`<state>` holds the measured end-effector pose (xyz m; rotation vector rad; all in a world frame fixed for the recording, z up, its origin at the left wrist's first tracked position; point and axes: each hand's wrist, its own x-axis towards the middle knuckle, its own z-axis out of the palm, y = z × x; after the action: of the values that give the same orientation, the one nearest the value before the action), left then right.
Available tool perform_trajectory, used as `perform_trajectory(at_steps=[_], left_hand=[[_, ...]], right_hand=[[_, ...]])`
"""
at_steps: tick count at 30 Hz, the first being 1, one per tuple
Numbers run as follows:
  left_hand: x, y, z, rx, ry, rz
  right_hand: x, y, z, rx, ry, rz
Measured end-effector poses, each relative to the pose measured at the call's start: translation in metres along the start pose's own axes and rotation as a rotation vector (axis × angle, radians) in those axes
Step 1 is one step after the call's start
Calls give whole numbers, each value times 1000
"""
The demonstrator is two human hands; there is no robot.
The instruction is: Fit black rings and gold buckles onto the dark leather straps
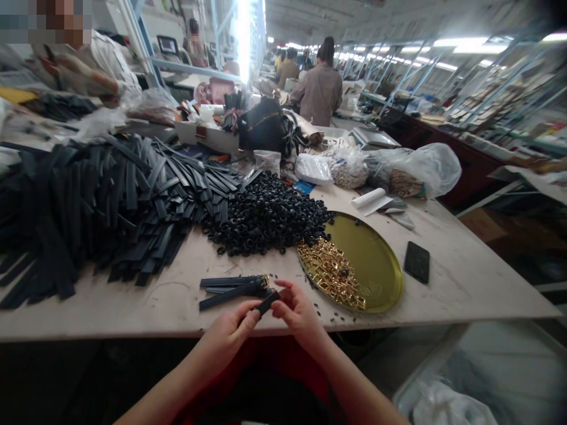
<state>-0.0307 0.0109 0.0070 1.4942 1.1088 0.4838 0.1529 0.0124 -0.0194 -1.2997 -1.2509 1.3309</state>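
Note:
My left hand (pixel 233 328) is closed on a dark strap (pixel 267 303) held above the table's front edge. At the strap's far end, the fingers of my right hand (pixel 296 310) pinch it. Just beyond my hands, several dark straps with gold buckles (pixel 234 287) lie on the table. A heap of small black loops (pixel 270 215) sits behind them. To the right, a gold round tray (pixel 381 260) holds many small gold buckles (pixel 332 271). A large pile of dark strips (pixel 106 200) covers the table's left side.
On the pale table (pixel 168 313), a black phone (pixel 417 262) lies right of the tray. Plastic bags (pixel 425 168), a white roll (pixel 370 200) and a black bag (pixel 262 125) stand farther back. A person (pixel 319 88) is seen from behind; another person (pixel 106 62) is at the upper left.

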Motion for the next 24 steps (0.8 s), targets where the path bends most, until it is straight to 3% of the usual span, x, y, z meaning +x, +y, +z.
perform_trajectory(at_steps=[3,4,6,8,12,15,18,22,24], left_hand=[[9,-2,-4,-14,33,-70],[11,-3,-5,-21,56,-91],[16,-5,-3,-44,91,-124],[19,-7,-1,-73,77,-148],[24,-8,6,-138,8,-239],[25,-6,12,-176,24,-259],[23,0,18,-168,25,-212],[22,13,19,-65,69,-109],[23,22,17,-3,139,-14]], right_hand=[[34,0,-48,-615,182,-183],[46,-1,-64,-818,185,-190],[68,-1,-87,-1127,92,-160],[82,0,-98,-1269,5,-125],[89,6,-95,-1296,-26,-105],[86,10,-89,-1276,2,-78],[82,8,-87,-1217,47,-64],[68,-14,-86,-1087,92,-116],[54,-28,-79,-801,45,-98]])
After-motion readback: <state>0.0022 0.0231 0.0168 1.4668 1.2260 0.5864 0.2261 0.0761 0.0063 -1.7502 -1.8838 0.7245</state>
